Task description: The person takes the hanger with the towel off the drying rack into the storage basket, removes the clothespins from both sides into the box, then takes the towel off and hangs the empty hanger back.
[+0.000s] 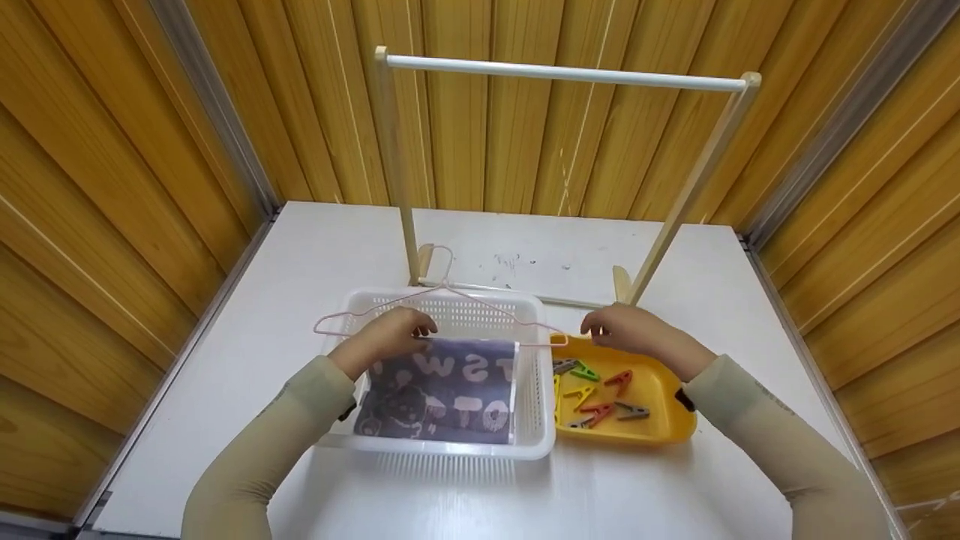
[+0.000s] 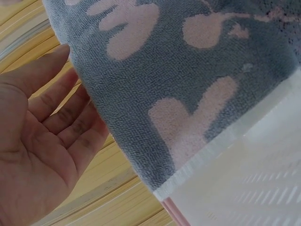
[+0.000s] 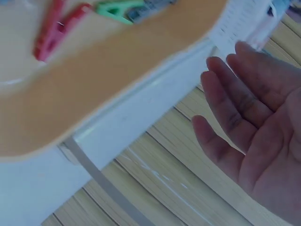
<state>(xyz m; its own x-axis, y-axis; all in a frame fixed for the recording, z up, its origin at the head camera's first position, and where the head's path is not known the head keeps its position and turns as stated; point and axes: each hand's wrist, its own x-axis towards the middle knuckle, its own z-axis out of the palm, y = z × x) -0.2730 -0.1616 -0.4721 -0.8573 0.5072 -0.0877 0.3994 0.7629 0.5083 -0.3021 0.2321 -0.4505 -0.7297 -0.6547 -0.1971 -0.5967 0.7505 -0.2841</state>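
Observation:
A dark grey towel (image 1: 442, 397) with pale pink letters and figures hangs folded over the lower bar of a pink hanger (image 1: 499, 310). Towel and hanger are over a white plastic basket (image 1: 544, 442). At the towel's upper left edge is my left hand (image 1: 394, 334), thumb and fingers loosely bent; in the left wrist view its fingertips (image 2: 96, 125) meet the towel's edge and are partly hidden there. Beyond the hanger's right end, my right hand (image 1: 626, 330) hovers above the rear rim of a yellow tray (image 1: 671, 431). It holds nothing, its fingers relaxed and spread.
Several clothespins (image 1: 598, 412), red, yellow, green and grey, lie in the yellow tray. A wooden drying frame with a white top rail (image 1: 566, 73) stands behind both containers. White table (image 1: 247, 315) surrounds them, bounded by wood-panelled walls (image 1: 517, 165).

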